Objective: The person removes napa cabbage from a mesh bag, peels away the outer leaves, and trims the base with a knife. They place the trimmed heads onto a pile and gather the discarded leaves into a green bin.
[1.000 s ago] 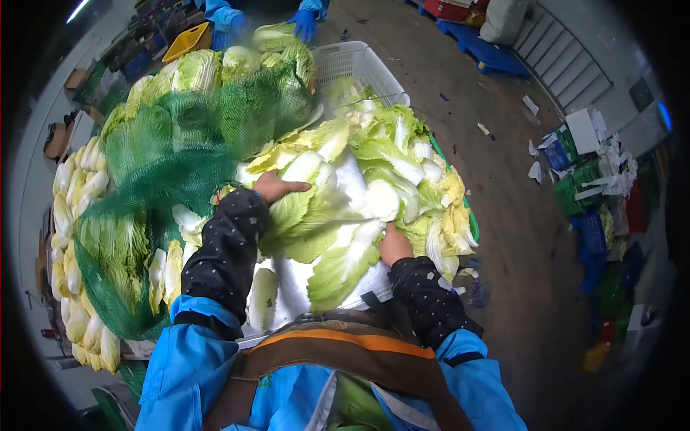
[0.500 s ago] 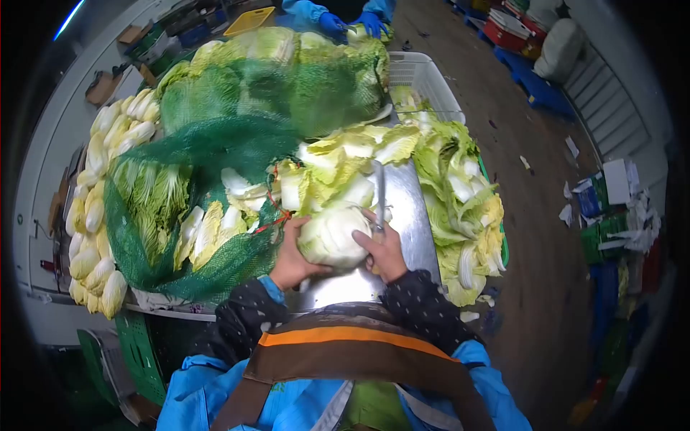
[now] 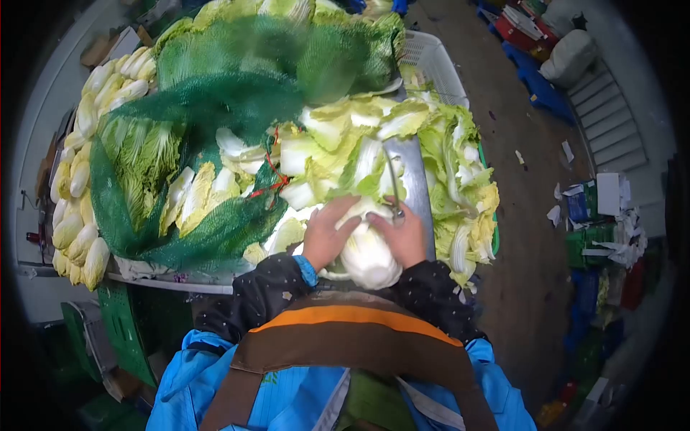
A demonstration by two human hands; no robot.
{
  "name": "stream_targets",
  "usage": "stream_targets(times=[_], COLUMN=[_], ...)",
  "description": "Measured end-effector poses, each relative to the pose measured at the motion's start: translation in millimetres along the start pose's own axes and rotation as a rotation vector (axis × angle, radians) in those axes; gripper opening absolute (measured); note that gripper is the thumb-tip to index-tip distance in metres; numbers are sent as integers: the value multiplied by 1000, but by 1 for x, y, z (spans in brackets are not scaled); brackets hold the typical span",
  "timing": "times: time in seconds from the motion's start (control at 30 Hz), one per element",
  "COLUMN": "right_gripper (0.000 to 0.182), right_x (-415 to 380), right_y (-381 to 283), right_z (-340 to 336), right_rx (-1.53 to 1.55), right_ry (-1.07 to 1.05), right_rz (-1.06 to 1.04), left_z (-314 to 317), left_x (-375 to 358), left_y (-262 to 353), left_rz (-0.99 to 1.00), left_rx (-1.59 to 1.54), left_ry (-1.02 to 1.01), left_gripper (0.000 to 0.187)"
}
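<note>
A pale cabbage head (image 3: 370, 257) lies at the metal table's front edge, its rounded white end towards my body. My left hand (image 3: 329, 233) is wrapped round its left side, fingers on the leaves at its far end. On the other side my right hand (image 3: 402, 235) grips the cabbage and also has a knife (image 3: 392, 179) in it, the curved blade pointing away from me. Loose yellow-green leaves (image 3: 345, 136) lie just beyond both hands. Left of them, a green mesh bag (image 3: 208, 97) with red ties (image 3: 267, 179) lies open around a leafy cabbage (image 3: 140, 154).
Trimmed cabbages (image 3: 79, 172) are stacked along the left edge. Netted cabbages (image 3: 273, 57) fill the back. A white crate (image 3: 435, 68) stands behind the leaf pile (image 3: 456, 194) at right. Blue gloves of another person (image 3: 399, 6) show at the top.
The cabbage has turned and come nearer my body, its white end now facing me. Both hands have shifted with it, and the view has tilted down.
</note>
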State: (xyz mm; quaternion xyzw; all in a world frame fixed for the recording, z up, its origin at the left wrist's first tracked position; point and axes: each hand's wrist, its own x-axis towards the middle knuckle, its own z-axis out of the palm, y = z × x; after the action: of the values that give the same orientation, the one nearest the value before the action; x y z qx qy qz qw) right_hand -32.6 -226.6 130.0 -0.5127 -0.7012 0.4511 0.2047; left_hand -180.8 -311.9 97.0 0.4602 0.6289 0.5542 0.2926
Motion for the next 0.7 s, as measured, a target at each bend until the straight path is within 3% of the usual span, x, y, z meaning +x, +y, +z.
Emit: stream_targets(times=[0.03,0.07,0.1,0.13,0.2,0.23,0.27,0.33,0.4,0.47,0.53,0.6,0.63,0.7], right_gripper=[55,55,53,52,50,50,50,52,52,46,44,43,45,45], right_x=[0,5,9,11,24,29,36,54,60,62,44,11,-2,-1], right_y=[2,5,2,0,7,9,14,19,12,21,23,19,17,13], right_z=[5,7,8,10,22,27,32,32,26,16,-7,-19,-21,-9], right_rx=[-72,-73,-59,-46,-25,198,422,286,131,265,245,530,573,483], right_ry=[131,136,215,295,366,371,370,417,411,514,617,406,222,153], right_rz=[-138,-139,-131,-125,-84,-54,-20,-59,-44,-107,-480,-371,-308,-374], left_z=[-1,-1,6,11,13,8,13,9,11,10,12,10,9,8], left_x=[5,4,9,3,3,4,-1,2,19,36,54,63,66,74], left_y=[6,11,17,29,63,83,69,57,55,52,40,35,34,35], left_rz=[25,35,90,85,420,559,648,686,590,504,337,333,338,316], left_rx=[248,495,657,654,453,177,288,423,453,480,438,452,427,400], left_ry=[-25,-51,74,68,80,-263,-421,-442,-404,-353,-257,-198,-183,-197], left_gripper=[38,38,43,43,49,53,49,34,24,16,16,24,25,28])
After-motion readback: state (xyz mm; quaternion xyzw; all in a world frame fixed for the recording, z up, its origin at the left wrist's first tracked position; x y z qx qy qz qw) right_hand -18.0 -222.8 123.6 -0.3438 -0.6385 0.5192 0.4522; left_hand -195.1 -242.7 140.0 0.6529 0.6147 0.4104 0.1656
